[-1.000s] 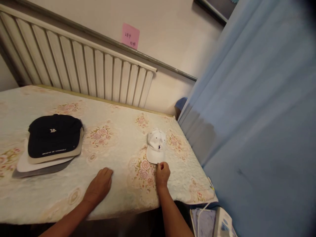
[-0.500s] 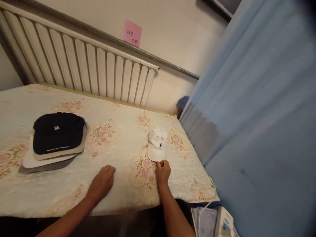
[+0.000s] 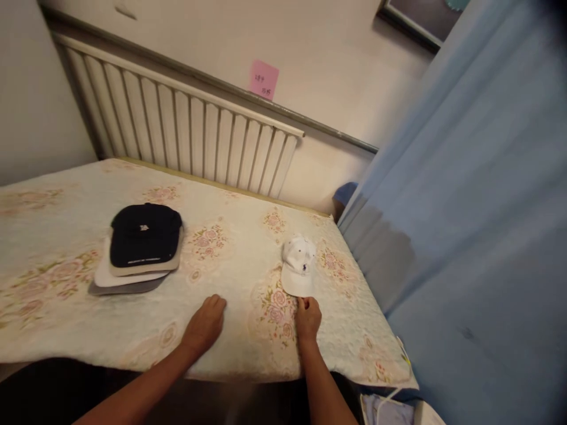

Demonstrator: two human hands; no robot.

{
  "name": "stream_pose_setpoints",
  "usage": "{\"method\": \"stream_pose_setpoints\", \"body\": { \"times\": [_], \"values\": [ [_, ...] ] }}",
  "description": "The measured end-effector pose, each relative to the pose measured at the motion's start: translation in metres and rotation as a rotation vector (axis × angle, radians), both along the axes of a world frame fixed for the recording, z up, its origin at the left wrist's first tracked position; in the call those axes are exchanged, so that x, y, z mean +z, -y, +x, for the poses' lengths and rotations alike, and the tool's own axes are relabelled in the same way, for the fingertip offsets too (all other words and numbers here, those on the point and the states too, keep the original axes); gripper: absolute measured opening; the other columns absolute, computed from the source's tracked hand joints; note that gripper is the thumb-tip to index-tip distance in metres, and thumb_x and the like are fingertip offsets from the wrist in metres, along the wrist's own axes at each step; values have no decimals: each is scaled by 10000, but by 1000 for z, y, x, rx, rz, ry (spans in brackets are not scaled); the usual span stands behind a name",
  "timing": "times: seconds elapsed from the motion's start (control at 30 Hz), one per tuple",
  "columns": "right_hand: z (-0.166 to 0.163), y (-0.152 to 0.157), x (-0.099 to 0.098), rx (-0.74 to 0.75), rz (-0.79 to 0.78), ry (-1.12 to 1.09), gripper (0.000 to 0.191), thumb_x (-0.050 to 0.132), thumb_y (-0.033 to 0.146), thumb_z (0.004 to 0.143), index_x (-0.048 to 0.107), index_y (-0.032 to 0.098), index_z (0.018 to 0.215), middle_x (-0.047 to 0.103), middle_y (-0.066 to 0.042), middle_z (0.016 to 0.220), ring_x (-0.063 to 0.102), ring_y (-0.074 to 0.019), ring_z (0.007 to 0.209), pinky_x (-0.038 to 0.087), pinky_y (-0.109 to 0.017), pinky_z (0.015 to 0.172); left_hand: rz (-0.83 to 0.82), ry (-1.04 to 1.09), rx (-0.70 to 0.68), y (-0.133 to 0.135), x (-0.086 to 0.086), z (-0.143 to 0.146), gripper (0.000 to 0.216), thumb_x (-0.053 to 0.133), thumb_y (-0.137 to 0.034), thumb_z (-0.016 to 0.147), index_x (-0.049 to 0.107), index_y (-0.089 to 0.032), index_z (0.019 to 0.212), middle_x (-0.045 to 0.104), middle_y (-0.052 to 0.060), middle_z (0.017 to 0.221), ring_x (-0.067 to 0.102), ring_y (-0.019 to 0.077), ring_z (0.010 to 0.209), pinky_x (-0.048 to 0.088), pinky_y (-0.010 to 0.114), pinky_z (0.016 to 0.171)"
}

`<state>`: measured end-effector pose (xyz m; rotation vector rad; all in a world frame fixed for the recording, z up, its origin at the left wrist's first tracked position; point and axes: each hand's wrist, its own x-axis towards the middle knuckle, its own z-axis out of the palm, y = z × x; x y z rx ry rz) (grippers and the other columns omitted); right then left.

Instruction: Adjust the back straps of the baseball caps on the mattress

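Pinching white cap (image 3: 299,265) by brim: right hand (image 3: 309,320). Left hand (image 3: 206,324) fisted on bedspread (image 3: 245,254). View shifts; cap stays put.

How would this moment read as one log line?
left hand: curled over floral cover | right hand: at brim of white cap, contact unclear | cap stack: picture left, black cap on top

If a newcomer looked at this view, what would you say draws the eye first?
Probably the black-topped stack of caps on the left of the flowered cover. Next, the small white cap farther right, its brim at the fingertips of the right hand. The blue curtain fills the right side.
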<state>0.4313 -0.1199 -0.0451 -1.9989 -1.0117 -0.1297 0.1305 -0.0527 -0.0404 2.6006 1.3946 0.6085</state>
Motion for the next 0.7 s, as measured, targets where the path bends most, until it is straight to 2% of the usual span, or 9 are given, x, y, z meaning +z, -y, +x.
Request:
{"method": "stream_pose_setpoints", "body": {
  "times": [0.23,0.47,0.6,0.7],
  "values": [
    [-40,14,0,74,-77,7,248,486,355,854,458,230,642,523,18,601,457,-164,562,278,-282,576,-71,128,20,5,0,-1,230,359,-43,812,543,-178,841,530,91,911,465,235,920,408,374,879],
    [-98,25,-6,203,-178,217,254,438,341,909,499,221,693,574,-7,673,505,-169,622,291,-280,609,-136,258,-15,1,-3,-9,237,364,-56,813,565,-170,864,569,84,922,509,203,926,423,333,892],
    [-107,27,-9,250,-192,299,222,428,299,916,533,214,740,596,-17,694,526,-172,644,294,-280,628,-189,300,-32,-9,-2,-24,209,402,-76,794,580,-182,818,623,47,861,576,161,844,459,268,805],
    [-106,27,-10,258,-194,308,212,430,286,913,547,211,753,609,-20,706,536,-169,648,295,-277,629,-209,311,15,-24,6,-49,196,409,-103,794,580,-194,760,643,25,780,605,161,771,471,268,744]
  ]
}}
